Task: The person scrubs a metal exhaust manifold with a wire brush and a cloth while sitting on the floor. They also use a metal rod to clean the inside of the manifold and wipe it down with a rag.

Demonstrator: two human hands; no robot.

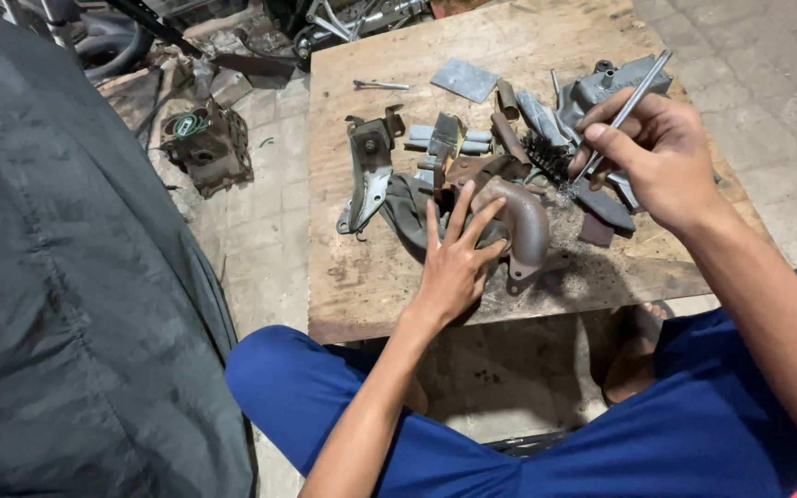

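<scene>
Plywood board on paved floor: left hand flat on rusty pipe elbow; right hand grips thin metal rod.

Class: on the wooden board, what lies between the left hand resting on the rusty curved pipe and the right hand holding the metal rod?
The head view shows a black bristly brush head between the left hand and right hand.

Low plywood board sits on paved floor. On it: rusty curved pipe, grey bracket, flat metal plate, small wrench, metal shavings.
</scene>
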